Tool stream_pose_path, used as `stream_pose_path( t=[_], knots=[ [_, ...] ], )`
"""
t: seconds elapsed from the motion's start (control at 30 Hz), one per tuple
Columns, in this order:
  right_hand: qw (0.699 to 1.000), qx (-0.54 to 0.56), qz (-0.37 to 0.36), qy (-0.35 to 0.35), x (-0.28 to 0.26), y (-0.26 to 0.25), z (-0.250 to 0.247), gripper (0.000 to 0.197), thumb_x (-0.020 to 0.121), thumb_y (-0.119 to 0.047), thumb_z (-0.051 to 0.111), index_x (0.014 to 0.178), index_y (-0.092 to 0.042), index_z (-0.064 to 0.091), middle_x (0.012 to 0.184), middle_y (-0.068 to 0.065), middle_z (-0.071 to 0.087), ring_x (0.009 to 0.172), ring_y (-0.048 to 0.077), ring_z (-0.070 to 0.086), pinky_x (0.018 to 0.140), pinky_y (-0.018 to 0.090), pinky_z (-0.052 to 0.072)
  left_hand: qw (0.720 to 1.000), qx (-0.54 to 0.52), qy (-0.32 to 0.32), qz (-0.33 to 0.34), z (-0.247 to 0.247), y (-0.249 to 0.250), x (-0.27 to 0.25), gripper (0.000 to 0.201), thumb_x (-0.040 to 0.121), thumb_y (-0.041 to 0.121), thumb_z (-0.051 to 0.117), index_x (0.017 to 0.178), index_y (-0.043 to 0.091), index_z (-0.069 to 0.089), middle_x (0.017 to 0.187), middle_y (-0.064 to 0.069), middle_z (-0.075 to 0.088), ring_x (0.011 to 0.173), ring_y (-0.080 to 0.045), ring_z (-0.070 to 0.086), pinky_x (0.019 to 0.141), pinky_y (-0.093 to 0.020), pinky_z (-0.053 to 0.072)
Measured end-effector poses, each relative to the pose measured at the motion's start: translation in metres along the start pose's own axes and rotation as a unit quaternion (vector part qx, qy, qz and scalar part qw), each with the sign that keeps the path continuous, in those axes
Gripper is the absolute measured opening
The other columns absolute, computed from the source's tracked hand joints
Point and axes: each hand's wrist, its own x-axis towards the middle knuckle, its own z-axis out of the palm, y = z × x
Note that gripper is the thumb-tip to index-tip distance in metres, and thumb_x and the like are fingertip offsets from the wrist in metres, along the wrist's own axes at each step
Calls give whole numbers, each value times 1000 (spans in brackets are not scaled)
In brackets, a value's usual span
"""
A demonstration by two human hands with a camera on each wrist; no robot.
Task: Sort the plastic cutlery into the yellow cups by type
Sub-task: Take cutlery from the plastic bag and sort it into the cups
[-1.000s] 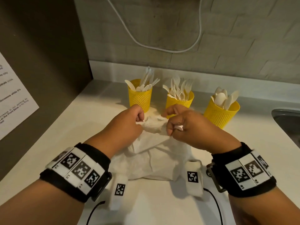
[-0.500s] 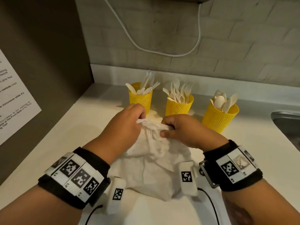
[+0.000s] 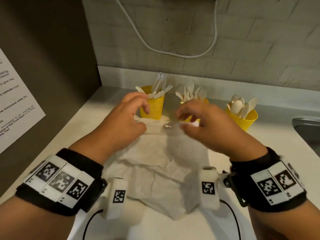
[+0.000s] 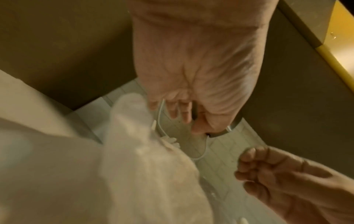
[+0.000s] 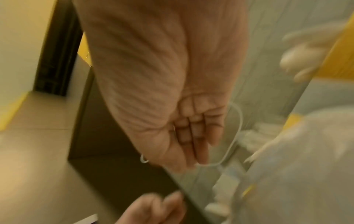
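Note:
Three yellow mesh cups stand in a row at the back of the white counter [image 3: 216, 219]. The left cup [image 3: 153, 106] holds knives, the middle cup [image 3: 207, 101] holds forks and is half hidden by my right hand, and the right cup [image 3: 245, 120] holds spoons. A crumpled white paper napkin [image 3: 155, 174] lies in front of them. My left hand [image 3: 143, 116] hovers over its far edge with loosely curled fingers and holds nothing. My right hand [image 3: 183, 120] hovers beside it; in the right wrist view its fingers [image 5: 193, 142] are nearly straight and empty. The left wrist view shows relaxed, empty fingers [image 4: 180, 110].
A steel sink [image 3: 306, 129] begins at the right edge. A dark panel with a paper notice [image 3: 15, 104] walls the left side. A white cable [image 3: 173, 52] hangs on the brick wall behind the cups. Black cables [image 3: 90, 220] trail at the counter's front.
Both hands pinched the bunched napkin earlier. They have now let it go, lifted and moved slightly apart, and the napkin has dropped back onto the counter.

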Motion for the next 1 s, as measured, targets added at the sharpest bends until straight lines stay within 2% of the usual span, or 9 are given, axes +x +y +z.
stream_pose_path(
  t=[0.1,0.2,0.3,0.43,0.53,0.67,0.77,0.87,1.0],
  knots=[
    [975,-70,17,-210,0,-20,27,60,78,-37,77,130,-25,50,121,-9,61,106,8,58,83,16,42,993,68,-94,30,16,-2,10,30,77,-1,67,85,27,61,146,5,40,131,-14,43,95,-11,33],
    [939,-142,50,-309,-7,-15,54,81,79,-31,76,144,-24,29,125,3,60,109,24,59,85,32,46,939,234,-252,-29,25,-15,10,41,82,3,62,103,38,63,131,3,52,111,-22,56,96,-33,48],
    [946,-208,-8,-248,-5,-1,48,50,89,-17,61,135,-30,49,117,0,63,108,24,60,82,31,45,898,288,-325,-72,18,-20,4,47,86,0,49,113,34,69,113,6,65,100,-20,60,89,-32,51],
    [956,-283,-48,-52,10,6,23,32,80,-3,61,104,-21,72,92,6,59,83,32,60,61,30,34,870,358,-317,-122,14,-16,7,20,89,8,48,84,19,63,84,2,56,81,-20,55,67,-27,42],
    [973,-175,-126,85,6,2,14,13,75,-2,67,82,-12,72,85,6,59,81,28,57,64,33,44,898,292,-276,-177,9,-8,13,24,93,21,49,71,16,56,81,-3,57,70,-17,51,57,-27,36],
    [992,99,-66,-34,-10,-8,3,12,80,-6,58,79,-9,70,98,-2,70,94,13,66,75,32,54,934,-86,-179,-297,2,9,17,40,93,41,48,101,9,69,95,-13,70,62,-17,58,62,-27,44],
    [979,126,-6,-161,-15,-6,0,21,79,-14,48,82,-11,69,78,-1,68,75,13,63,68,35,52,934,141,-269,-186,13,5,13,56,76,71,55,103,21,61,92,-3,66,74,-20,58,66,-31,44],
    [971,107,34,-212,-17,-5,0,33,92,-41,44,97,-27,74,96,-14,72,91,4,64,82,26,51,880,305,-328,-157,32,-2,4,49,84,48,64,119,17,49,105,-6,59,83,-23,50,70,-32,39],
    [952,-80,120,-268,-20,-7,3,44,99,-52,36,108,-27,71,107,-5,70,96,12,62,89,32,48,892,283,-310,-169,36,-5,3,23,83,28,65,101,20,51,94,-1,56,81,-21,51,63,-29,38]
  ],
)
